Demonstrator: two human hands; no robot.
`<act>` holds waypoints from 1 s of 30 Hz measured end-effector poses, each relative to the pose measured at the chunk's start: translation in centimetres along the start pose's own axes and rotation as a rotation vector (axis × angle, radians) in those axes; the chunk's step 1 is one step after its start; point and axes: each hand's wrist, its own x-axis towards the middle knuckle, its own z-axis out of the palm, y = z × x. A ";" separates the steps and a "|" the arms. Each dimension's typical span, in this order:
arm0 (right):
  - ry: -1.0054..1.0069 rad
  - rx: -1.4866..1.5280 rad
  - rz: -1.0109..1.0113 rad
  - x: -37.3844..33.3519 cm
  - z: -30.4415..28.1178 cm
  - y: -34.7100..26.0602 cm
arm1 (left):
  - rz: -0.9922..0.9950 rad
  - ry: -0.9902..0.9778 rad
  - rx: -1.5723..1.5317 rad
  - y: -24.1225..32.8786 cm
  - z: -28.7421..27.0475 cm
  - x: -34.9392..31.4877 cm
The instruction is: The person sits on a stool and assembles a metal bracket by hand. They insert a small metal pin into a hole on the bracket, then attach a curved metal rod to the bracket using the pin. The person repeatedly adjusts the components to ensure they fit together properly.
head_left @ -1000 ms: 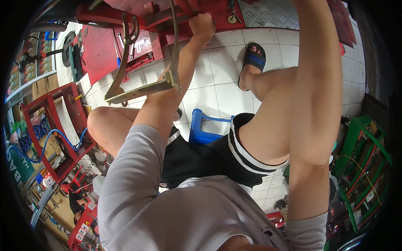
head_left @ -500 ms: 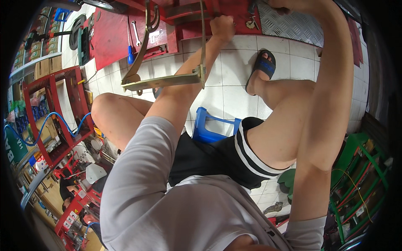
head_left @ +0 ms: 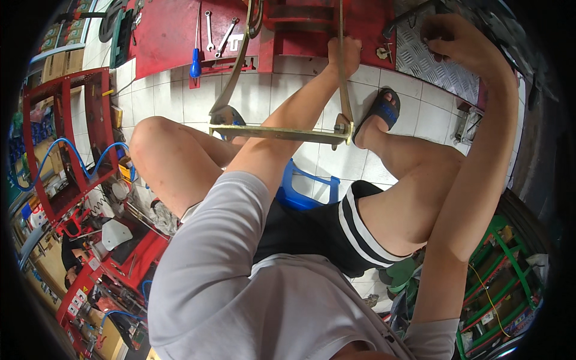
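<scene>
My left hand is closed at the front edge of the red metal platform. What its fingers hold, if anything, is hidden. Over the diamond-pattern metal plate, my right hand is raised, its fingers curled in; I cannot make out anything between them. A brass-coloured U-shaped metal bracket hangs down in front, its crossbar over my left forearm. Small metal parts lie on the platform between my hands.
A blue-handled screwdriver and two wrenches lie on the platform's left part. Below me is a blue plastic stool on white tiles. A red frame with a blue hose stands left, a green metal rack right.
My right hand has come lower and fully into view. My left hand, blurred before, is now sharper and still closed. The whole view has shifted, uncovering a second wrench.
</scene>
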 end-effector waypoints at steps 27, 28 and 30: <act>0.116 -0.050 0.003 -0.2 -2.6 -6.5 | -0.245 0.151 -0.289 -0.8 -4.5 -6.3; 0.120 -0.017 0.020 -0.4 -2.8 -6.4 | -0.214 0.169 -0.282 -1.2 -4.2 -6.0; 0.196 0.019 0.007 -1.0 -2.3 -5.8 | -0.234 0.153 -0.276 -1.6 -4.4 -5.4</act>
